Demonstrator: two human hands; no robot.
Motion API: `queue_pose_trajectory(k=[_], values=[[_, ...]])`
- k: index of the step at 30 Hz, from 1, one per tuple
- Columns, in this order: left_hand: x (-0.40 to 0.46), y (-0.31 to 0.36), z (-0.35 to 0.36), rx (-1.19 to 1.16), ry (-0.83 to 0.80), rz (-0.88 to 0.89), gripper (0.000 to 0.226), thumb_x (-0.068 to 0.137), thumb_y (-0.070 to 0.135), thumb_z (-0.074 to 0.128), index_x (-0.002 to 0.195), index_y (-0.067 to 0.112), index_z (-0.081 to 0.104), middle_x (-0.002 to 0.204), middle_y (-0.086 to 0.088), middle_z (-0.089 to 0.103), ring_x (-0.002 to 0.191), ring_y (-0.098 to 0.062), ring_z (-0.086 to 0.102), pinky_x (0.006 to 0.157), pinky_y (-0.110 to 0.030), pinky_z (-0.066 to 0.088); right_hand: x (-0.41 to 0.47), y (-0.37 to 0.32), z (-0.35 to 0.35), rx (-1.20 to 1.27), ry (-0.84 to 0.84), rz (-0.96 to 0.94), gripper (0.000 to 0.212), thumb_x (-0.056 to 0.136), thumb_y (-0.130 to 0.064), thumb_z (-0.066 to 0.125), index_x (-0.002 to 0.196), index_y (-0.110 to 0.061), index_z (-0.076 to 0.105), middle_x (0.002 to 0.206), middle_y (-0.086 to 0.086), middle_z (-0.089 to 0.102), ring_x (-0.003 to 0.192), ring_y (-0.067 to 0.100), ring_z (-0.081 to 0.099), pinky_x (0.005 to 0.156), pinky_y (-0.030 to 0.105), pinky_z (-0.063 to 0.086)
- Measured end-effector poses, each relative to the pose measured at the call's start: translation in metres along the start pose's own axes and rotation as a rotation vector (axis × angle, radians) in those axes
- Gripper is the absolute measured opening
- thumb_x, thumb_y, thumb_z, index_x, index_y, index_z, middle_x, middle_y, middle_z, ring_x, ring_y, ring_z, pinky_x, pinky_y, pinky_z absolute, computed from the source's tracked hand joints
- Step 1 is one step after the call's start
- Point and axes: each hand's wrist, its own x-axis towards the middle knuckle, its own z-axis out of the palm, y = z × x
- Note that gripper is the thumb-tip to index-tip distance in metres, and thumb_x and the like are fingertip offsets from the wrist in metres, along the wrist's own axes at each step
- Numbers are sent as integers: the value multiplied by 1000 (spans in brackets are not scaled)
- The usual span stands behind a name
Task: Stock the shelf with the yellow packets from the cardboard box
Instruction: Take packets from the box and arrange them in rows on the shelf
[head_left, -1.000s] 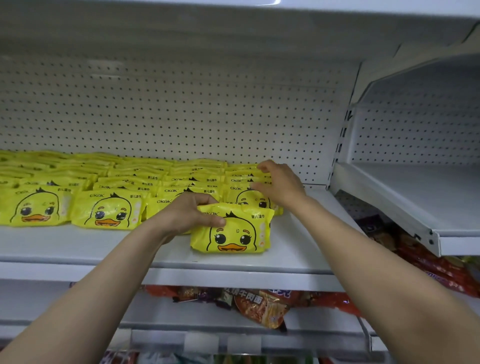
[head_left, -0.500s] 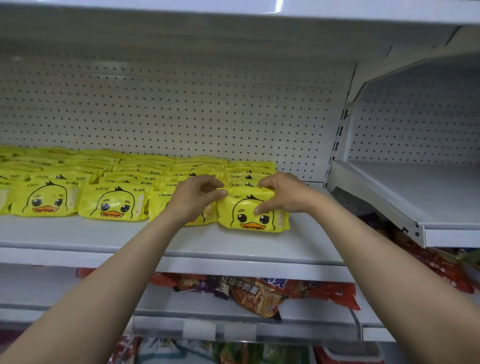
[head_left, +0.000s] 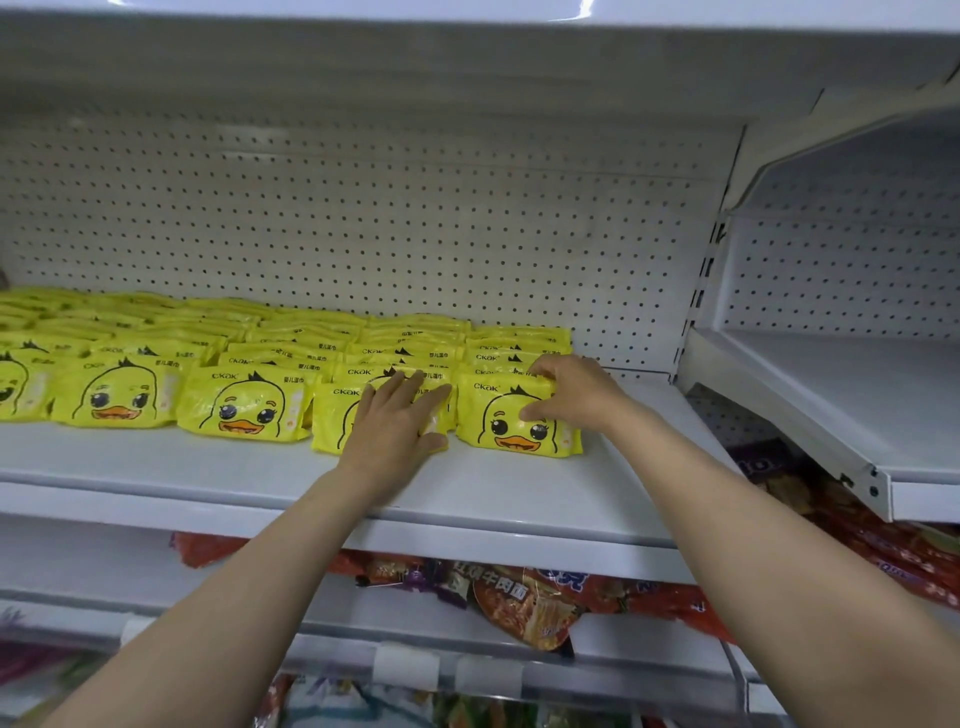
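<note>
With the left hand (head_left: 397, 421) spread flat on one yellow packet (head_left: 332, 421) and the right hand (head_left: 566, 392) pinching the end packet (head_left: 519, 423) beneath it on the shelf (head_left: 208, 462), an uneven shove could ruck the overlapped rows beyond the fingers.

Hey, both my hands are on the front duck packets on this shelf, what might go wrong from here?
1. The packet under your left hand sits further forward than the rest of the front row; if it stays there, the facing may look uneven.
2. Your right hand grips the rightmost packet at its top edge; pushing there may tip it or ruck the packets behind.
3. Pushing both packets back hard might shove the overlapping rows out of line.
</note>
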Motion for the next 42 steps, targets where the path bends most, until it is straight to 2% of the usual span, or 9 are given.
queue_pose_trajectory(k=[4,8,11,18,23,33,42], values=[[1,-9,4,-32,28,48,66,89,45,62,148,36,34,158,-3,28,149,-28,13,119,-53,6,1,-5,5,-71,-22,-77,74,67,-45,85,132,-39,50,135,-3,55,122,19,51,94,35,46],[-3,4,3,158,62,-110,72,90,58,52,151,42,18,161,-3,17,149,-34,2,114,-62,5,3,-7,11,-94,-24,-93,80,68,-47,84,138,-37,46,140,-3,50,129,20,46,95,35,43],[-3,12,2,202,32,-169,73,91,60,47,152,43,11,162,-5,12,148,-37,-1,112,-66,9,5,-5,12,-88,-28,-100,81,67,-49,84,137,-36,47,138,-2,51,129,20,45,97,36,43],[4,-8,-1,40,-25,9,69,89,56,55,150,41,27,160,0,21,149,-31,1,115,-64,4,9,-3,15,-94,4,-79,78,70,-45,83,138,-33,47,134,2,51,128,22,43,99,36,42],[5,-18,-2,25,-15,98,71,88,58,55,150,39,28,160,0,23,150,-27,4,117,-59,3,10,-4,15,-118,-4,-84,79,70,-47,83,139,-32,46,133,1,51,128,22,43,97,36,42],[3,-18,-3,3,1,70,78,86,59,57,151,29,28,160,-1,21,150,-22,3,117,-57,5,12,-5,16,-207,-26,-115,77,76,-49,77,143,-33,41,136,2,49,131,23,40,98,39,42],[-2,-14,0,4,-10,19,77,87,61,54,152,31,24,160,-2,20,150,-22,2,118,-58,5,8,-11,14,-281,-61,-105,76,81,-50,72,146,-33,38,143,3,46,136,25,36,102,42,42]])
